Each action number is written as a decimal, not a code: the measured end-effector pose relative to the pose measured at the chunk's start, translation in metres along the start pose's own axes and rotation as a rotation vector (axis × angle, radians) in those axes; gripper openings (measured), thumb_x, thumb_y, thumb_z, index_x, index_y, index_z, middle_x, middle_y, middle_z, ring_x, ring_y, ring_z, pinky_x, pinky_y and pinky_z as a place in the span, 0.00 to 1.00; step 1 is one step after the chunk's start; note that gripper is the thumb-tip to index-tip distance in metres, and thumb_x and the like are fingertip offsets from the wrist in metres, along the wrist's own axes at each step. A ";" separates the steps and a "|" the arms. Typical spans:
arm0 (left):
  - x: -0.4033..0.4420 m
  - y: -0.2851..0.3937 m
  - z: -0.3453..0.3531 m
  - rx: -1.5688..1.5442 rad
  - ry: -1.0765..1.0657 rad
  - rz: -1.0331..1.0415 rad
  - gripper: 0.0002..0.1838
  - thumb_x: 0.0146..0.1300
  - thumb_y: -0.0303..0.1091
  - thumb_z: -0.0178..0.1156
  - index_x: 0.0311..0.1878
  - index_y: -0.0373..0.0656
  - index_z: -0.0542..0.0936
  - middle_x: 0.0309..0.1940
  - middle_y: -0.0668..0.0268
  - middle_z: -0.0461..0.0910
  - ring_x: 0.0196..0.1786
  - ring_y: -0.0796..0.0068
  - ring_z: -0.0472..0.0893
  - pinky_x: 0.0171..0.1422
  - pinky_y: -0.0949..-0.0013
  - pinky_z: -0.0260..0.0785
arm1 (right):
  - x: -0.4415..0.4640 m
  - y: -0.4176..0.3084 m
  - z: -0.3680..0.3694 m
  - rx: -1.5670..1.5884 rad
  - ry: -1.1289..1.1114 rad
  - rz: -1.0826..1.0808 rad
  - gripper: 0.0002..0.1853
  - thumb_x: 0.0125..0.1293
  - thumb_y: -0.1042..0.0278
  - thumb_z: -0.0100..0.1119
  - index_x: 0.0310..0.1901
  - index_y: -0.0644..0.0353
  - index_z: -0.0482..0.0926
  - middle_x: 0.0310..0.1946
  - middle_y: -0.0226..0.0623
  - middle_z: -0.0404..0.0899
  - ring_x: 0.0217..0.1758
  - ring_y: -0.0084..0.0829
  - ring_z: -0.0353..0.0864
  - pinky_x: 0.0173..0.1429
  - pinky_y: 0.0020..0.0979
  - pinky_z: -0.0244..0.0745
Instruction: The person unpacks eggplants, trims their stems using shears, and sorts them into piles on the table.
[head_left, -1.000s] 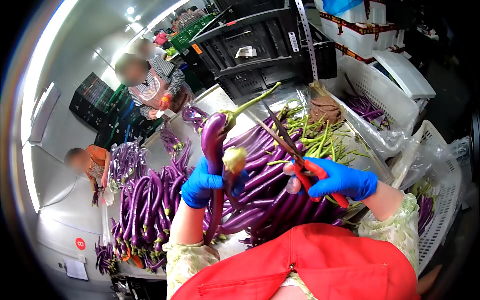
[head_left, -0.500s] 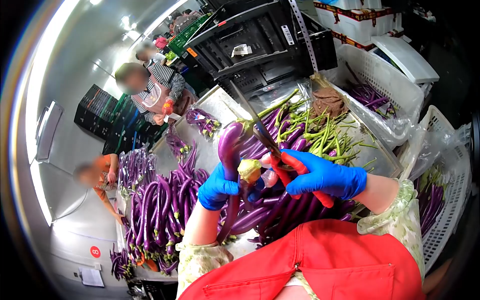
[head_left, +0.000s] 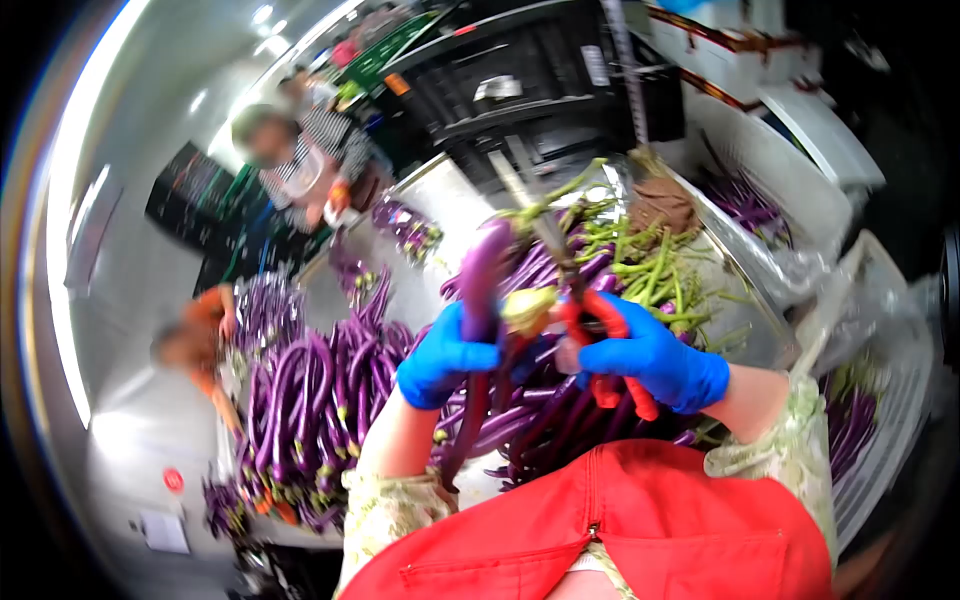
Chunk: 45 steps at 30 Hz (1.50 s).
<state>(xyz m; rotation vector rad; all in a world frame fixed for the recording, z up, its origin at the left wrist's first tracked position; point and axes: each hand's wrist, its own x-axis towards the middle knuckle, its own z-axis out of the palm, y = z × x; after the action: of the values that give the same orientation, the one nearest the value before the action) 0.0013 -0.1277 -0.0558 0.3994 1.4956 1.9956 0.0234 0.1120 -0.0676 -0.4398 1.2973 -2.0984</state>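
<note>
My left hand (head_left: 447, 358), in a blue glove, is closed around a long purple eggplant (head_left: 485, 265) held upright. A second piece with a pale yellow-green end (head_left: 528, 310) shows beside it, blurred, partly hidden by my fingers. My right hand (head_left: 665, 360), also blue-gloved, grips red-handled scissors (head_left: 550, 235) with the blades pointing up and away. The blades cross close to the held eggplant's green stem (head_left: 565, 185); whether they touch it I cannot tell. Beneath both hands lies a pile of eggplants (head_left: 540, 430).
Long-stemmed eggplants (head_left: 650, 275) lie on the metal table (head_left: 735, 265). More eggplants (head_left: 310, 400) are heaped at left, near bagged ones (head_left: 405, 228). White baskets (head_left: 900, 420) stand right, black crates (head_left: 520, 75) behind. Two co-workers (head_left: 325, 150) (head_left: 205, 325) work across at left.
The eggplant and my left hand have shifted slightly up and right. The scissors' blade tips have moved a little up and right, and the picture is more blurred.
</note>
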 end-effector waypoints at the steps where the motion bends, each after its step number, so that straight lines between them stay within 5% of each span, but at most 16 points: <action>1: -0.001 0.002 0.003 0.084 0.060 0.010 0.37 0.42 0.39 0.72 0.56 0.33 0.72 0.37 0.63 0.79 0.38 0.72 0.79 0.42 0.70 0.72 | -0.005 -0.010 0.005 -0.056 0.073 0.051 0.24 0.59 0.70 0.55 0.58 0.62 0.65 0.32 0.31 0.71 0.16 0.21 0.68 0.19 0.22 0.63; 4: 0.002 -0.002 -0.003 0.157 -0.028 0.098 0.30 0.51 0.30 0.69 0.58 0.36 0.70 0.47 0.64 0.76 0.44 0.77 0.77 0.51 0.72 0.71 | -0.002 0.006 -0.004 0.069 0.149 -0.056 0.23 0.55 0.73 0.55 0.54 0.64 0.67 0.24 0.29 0.68 0.18 0.18 0.64 0.22 0.22 0.60; 6: -0.006 0.008 0.006 0.125 0.059 0.037 0.31 0.48 0.34 0.71 0.56 0.36 0.72 0.43 0.66 0.78 0.45 0.77 0.76 0.49 0.73 0.71 | 0.002 0.011 -0.010 -0.023 0.200 -0.073 0.22 0.52 0.75 0.55 0.51 0.64 0.68 0.19 0.28 0.66 0.17 0.18 0.62 0.22 0.21 0.59; 10: -0.002 -0.009 -0.011 0.064 -0.085 0.084 0.32 0.48 0.36 0.71 0.56 0.36 0.72 0.40 0.66 0.78 0.40 0.78 0.77 0.42 0.75 0.72 | -0.011 0.011 -0.024 -0.048 0.035 0.046 0.35 0.50 0.75 0.55 0.64 0.64 0.61 0.45 0.43 0.77 0.38 0.34 0.81 0.42 0.32 0.77; 13: -0.009 -0.011 -0.018 -0.117 -0.083 0.095 0.36 0.44 0.40 0.72 0.56 0.36 0.70 0.37 0.61 0.77 0.35 0.70 0.78 0.39 0.70 0.73 | -0.006 0.001 -0.022 -0.045 -0.083 0.060 0.37 0.52 0.77 0.51 0.68 0.62 0.56 0.48 0.42 0.75 0.37 0.28 0.77 0.48 0.26 0.72; 15: -0.014 -0.014 -0.023 -0.139 -0.092 0.110 0.38 0.42 0.42 0.73 0.56 0.35 0.67 0.33 0.57 0.78 0.30 0.66 0.79 0.33 0.69 0.73 | 0.001 -0.005 -0.017 -0.099 -0.153 0.106 0.39 0.50 0.75 0.54 0.68 0.64 0.56 0.51 0.44 0.75 0.45 0.32 0.79 0.58 0.32 0.70; 17: -0.019 -0.018 -0.029 -0.133 -0.073 0.152 0.40 0.42 0.42 0.73 0.56 0.35 0.67 0.33 0.57 0.78 0.30 0.66 0.78 0.33 0.68 0.73 | 0.010 -0.005 -0.005 -0.163 -0.198 0.109 0.38 0.53 0.76 0.52 0.69 0.61 0.55 0.51 0.40 0.72 0.39 0.24 0.73 0.48 0.24 0.70; 21: -0.018 -0.012 -0.019 -0.105 -0.042 0.091 0.40 0.43 0.42 0.73 0.57 0.35 0.66 0.33 0.57 0.78 0.30 0.66 0.78 0.35 0.68 0.72 | 0.015 -0.009 0.004 -0.187 -0.207 0.043 0.38 0.54 0.75 0.52 0.69 0.59 0.54 0.50 0.38 0.71 0.43 0.22 0.71 0.48 0.23 0.69; 25: -0.017 -0.013 -0.017 -0.077 -0.022 0.058 0.37 0.43 0.42 0.72 0.54 0.33 0.69 0.33 0.57 0.78 0.31 0.65 0.78 0.36 0.68 0.72 | 0.020 -0.012 0.007 -0.172 -0.155 0.061 0.33 0.56 0.74 0.51 0.66 0.60 0.58 0.44 0.34 0.72 0.30 0.20 0.70 0.35 0.22 0.68; 30: -0.013 -0.009 -0.006 -0.098 -0.023 0.092 0.32 0.44 0.43 0.71 0.49 0.33 0.73 0.32 0.59 0.78 0.32 0.67 0.79 0.36 0.71 0.73 | 0.017 -0.011 0.013 -0.166 -0.009 0.072 0.22 0.57 0.73 0.53 0.55 0.60 0.67 0.34 0.30 0.71 0.25 0.19 0.68 0.29 0.21 0.65; 33: -0.016 -0.007 -0.011 -0.077 -0.006 0.086 0.35 0.43 0.35 0.71 0.57 0.35 0.71 0.40 0.65 0.77 0.40 0.74 0.77 0.44 0.73 0.71 | 0.027 0.017 -0.006 -0.009 0.174 -0.117 0.16 0.57 0.75 0.53 0.48 0.61 0.71 0.28 0.27 0.70 0.24 0.18 0.67 0.28 0.21 0.63; 36: -0.041 0.029 -0.005 0.192 0.232 0.309 0.32 0.44 0.25 0.68 0.57 0.38 0.72 0.42 0.68 0.77 0.43 0.79 0.75 0.51 0.73 0.69 | 0.023 0.022 -0.025 -0.012 0.239 -0.123 0.19 0.52 0.73 0.54 0.48 0.61 0.69 0.25 0.30 0.68 0.21 0.18 0.66 0.23 0.21 0.63; 39: -0.080 0.069 -0.030 0.188 0.612 1.055 0.20 0.48 0.27 0.65 0.47 0.37 0.74 0.32 0.64 0.79 0.36 0.73 0.79 0.45 0.68 0.73 | 0.022 0.035 -0.046 0.039 0.247 -0.163 0.26 0.51 0.72 0.53 0.55 0.63 0.67 0.30 0.34 0.71 0.27 0.26 0.71 0.32 0.27 0.70; 40: -0.089 0.087 -0.058 0.310 0.436 1.447 0.17 0.52 0.30 0.62 0.45 0.37 0.75 0.30 0.64 0.78 0.36 0.73 0.78 0.44 0.68 0.73 | 0.020 0.038 -0.062 0.060 0.245 -0.159 0.26 0.51 0.71 0.54 0.56 0.63 0.66 0.30 0.35 0.71 0.28 0.27 0.71 0.34 0.28 0.71; 42: -0.134 0.098 -0.091 0.251 1.005 1.588 0.11 0.63 0.40 0.55 0.39 0.41 0.76 0.34 0.62 0.78 0.39 0.70 0.78 0.48 0.67 0.72 | 0.019 0.038 -0.068 0.083 0.280 -0.175 0.28 0.52 0.71 0.54 0.57 0.63 0.64 0.31 0.35 0.71 0.29 0.28 0.72 0.37 0.29 0.71; 45: -0.213 0.089 -0.177 -0.007 1.417 1.854 0.17 0.54 0.38 0.66 0.45 0.46 0.75 0.34 0.68 0.75 0.37 0.73 0.77 0.44 0.69 0.73 | 0.013 0.034 -0.079 0.155 0.146 -0.158 0.28 0.56 0.72 0.56 0.60 0.65 0.62 0.37 0.38 0.70 0.36 0.28 0.71 0.42 0.30 0.69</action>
<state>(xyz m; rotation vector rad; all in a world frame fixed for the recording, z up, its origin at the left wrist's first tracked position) 0.0393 -0.4110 -0.0038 0.3631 2.0185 4.3670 -0.0204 0.1463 -0.1349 -0.3360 1.2019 -2.3818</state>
